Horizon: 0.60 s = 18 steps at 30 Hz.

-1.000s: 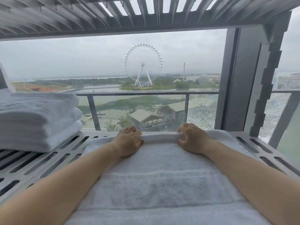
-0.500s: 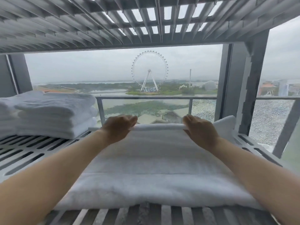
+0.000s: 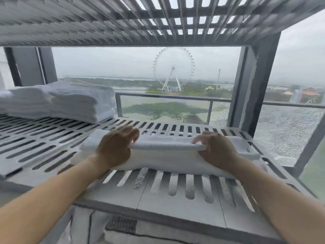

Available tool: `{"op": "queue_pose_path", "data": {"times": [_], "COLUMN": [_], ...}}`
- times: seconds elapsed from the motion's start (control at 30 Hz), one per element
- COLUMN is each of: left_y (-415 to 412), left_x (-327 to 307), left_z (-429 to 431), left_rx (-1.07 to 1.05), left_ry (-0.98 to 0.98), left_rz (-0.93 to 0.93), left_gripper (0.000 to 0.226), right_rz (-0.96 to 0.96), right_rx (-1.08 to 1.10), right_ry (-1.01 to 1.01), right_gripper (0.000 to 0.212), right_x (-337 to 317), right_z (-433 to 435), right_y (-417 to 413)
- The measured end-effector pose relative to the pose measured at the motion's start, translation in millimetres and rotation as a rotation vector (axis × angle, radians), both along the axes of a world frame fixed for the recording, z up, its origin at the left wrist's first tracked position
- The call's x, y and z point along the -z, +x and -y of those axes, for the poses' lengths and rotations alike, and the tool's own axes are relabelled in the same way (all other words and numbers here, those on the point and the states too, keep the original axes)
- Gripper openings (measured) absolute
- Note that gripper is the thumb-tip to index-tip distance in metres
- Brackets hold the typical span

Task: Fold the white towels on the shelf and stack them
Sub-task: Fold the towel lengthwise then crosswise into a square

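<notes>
A white towel [image 3: 167, 155] lies folded into a long low bundle across the slotted grey shelf [image 3: 52, 141], near its front right. My left hand [image 3: 116, 148] grips the towel's upper fold at the left end, fingers curled over its far edge. My right hand [image 3: 216, 148] pinches the same fold at the right end. A stack of folded white towels [image 3: 82, 101] sits at the back left of the shelf, apart from my hands.
A slatted upper shelf [image 3: 123, 20] hangs close overhead. A dark upright post [image 3: 253, 88] stands at the shelf's back right corner. Behind is a glass balcony railing [image 3: 167, 97]. More white fabric [image 3: 123, 233] shows on the level below.
Both hands have drawn the towel's far edge back toward me, so the towel is now a much narrower bundle near the shelf's front. My view has pulled back and tilted upward.
</notes>
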<state>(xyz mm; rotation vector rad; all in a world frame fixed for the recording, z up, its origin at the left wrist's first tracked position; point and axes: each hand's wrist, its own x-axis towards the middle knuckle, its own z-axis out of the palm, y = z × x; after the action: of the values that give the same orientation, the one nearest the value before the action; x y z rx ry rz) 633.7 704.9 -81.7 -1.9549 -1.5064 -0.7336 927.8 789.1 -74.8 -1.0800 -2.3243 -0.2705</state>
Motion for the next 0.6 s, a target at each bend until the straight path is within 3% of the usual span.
{"op": "queue_pose_path", "data": {"times": [0.2, 0.33, 0.5, 0.6], "left_y": [-1, 6, 38, 44], "left_x": [13, 10, 16, 19], "left_z": [27, 31, 21, 8], "left_rx": [-0.063, -0.022, 0.069, 0.050], "left_ry": [0.009, -0.026, -0.048, -0.063], "left_rz": [0.086, 0.055, 0.139, 0.111], "left_gripper": [0.018, 0.030, 0.030, 0.020], "right_rz": [-0.095, -0.177, -0.224, -0.161], "right_rx": [-0.068, -0.081, 0.156, 0.248], "right_ry": [-0.075, -0.128, -0.336, -0.299], "right_gripper": [0.021, 0.016, 0.016, 0.019], "right_x": [2, 5, 12, 20], "right_z": [23, 33, 38, 36], "right_y": [1, 2, -20, -31]}}
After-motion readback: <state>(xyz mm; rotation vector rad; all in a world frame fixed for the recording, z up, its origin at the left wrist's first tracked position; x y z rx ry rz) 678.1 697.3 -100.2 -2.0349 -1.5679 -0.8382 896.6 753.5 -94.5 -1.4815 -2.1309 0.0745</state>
